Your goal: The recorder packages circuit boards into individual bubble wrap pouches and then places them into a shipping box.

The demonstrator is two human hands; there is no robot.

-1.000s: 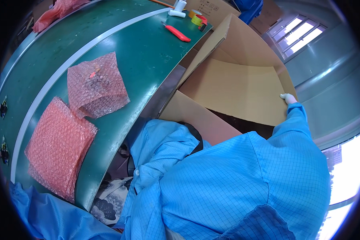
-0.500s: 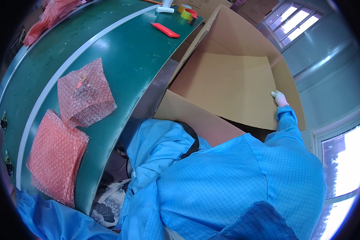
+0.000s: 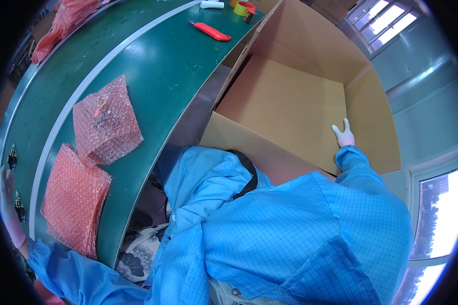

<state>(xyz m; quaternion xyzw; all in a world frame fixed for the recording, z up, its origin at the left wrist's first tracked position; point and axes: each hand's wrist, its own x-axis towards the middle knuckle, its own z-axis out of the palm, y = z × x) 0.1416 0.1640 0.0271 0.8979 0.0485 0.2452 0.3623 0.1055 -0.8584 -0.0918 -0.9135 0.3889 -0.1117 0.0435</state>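
My right hand (image 3: 345, 136), in a white glove, presses with fingers spread on a flat cardboard sheet (image 3: 285, 101). The sheet lies inside a large open cardboard box (image 3: 374, 107) standing to the right of the table. At the far left rim, my gloved left hand (image 3: 9, 206) is stretched out with straight fingers and nothing visible in it. Beside it lie small dark electronic-looking parts (image 3: 19, 206), too small to name. Between my arms, a stack of pink bubble-wrap pouches (image 3: 76, 201) and one open bubble-wrap pouch (image 3: 107, 122) rest on the table.
The green table (image 3: 163, 76) curves along the left, crossed by a pale strip (image 3: 81, 84). A red utility knife (image 3: 212, 31) and tape rolls (image 3: 242, 8) lie toward its far end. More pink bubble wrap (image 3: 68, 25) sits at the far left. A window (image 3: 437, 213) is at right.
My right hand has let go of the cardboard sheet's edge and now spreads on top of it. The sheet sits lower in the box. My left hand has come into fuller view.
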